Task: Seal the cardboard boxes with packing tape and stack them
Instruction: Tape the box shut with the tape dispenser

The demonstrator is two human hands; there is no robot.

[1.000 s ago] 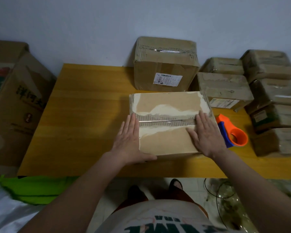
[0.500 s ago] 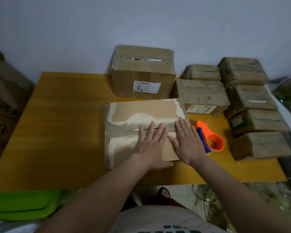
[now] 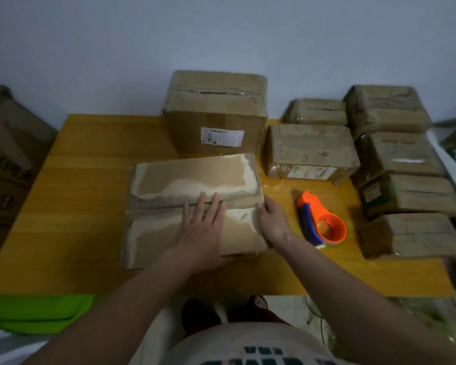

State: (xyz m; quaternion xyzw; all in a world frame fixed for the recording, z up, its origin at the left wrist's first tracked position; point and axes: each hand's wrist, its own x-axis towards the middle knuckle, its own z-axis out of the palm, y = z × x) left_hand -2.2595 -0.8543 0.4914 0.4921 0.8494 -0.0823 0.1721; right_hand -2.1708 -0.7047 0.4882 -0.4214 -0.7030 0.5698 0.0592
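1. Your left hand (image 3: 202,227) makes no grip: it lies flat on top of the flat cardboard box (image 3: 192,206), fingers straight and spread, their tips reaching the centre seam where the two flaps meet.
2. Your right hand (image 3: 273,222) takes a grip on the box's right edge, the fingers curled round the side near the seam and the thumb on top.
3. The box sits near the middle of the yellow wooden surface (image 3: 90,180), its flaps closed, with torn pale patches on the top face.
4. Just to the right of your right hand, apart from the box, the orange and blue tape dispenser (image 3: 320,219) lies on the surface.
5. Behind the box stands a taller cardboard box (image 3: 216,111) with a white label on its front.
6. To the right are more wrapped boxes (image 3: 395,164), some stacked at the surface's right end.
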